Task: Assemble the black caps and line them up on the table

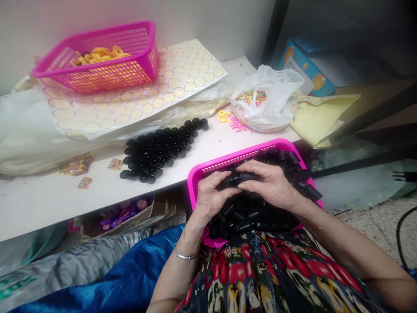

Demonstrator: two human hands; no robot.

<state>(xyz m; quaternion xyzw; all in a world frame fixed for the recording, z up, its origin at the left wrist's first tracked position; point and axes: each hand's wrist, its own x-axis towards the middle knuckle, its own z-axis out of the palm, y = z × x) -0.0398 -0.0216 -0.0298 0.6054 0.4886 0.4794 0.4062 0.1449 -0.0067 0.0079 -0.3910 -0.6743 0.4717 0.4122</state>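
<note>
Over a pink basket [195, 174] heaped with black plastic pieces [250, 215], my two hands meet at one small black plastic piece [233, 178]. My left hand [213, 191] pinches its left end between thumb and fingers. From the other side, my right hand [270, 182] grips it the same way, with thumb and forefinger close to the left ones. The fingers cover much of the piece, so its full shape is hidden. Left of the basket, on the white table, several similar black pieces [159, 148] stand packed in slanting rows.
Another pink basket [100, 78], holding yellow ring-shaped parts [100, 55], stands on a sticker sheet [182, 74] at the back left. A white plastic bag [270, 104] of coloured beads sits near pink beads [239, 124]. Small printed cards [85, 182] lie at the left.
</note>
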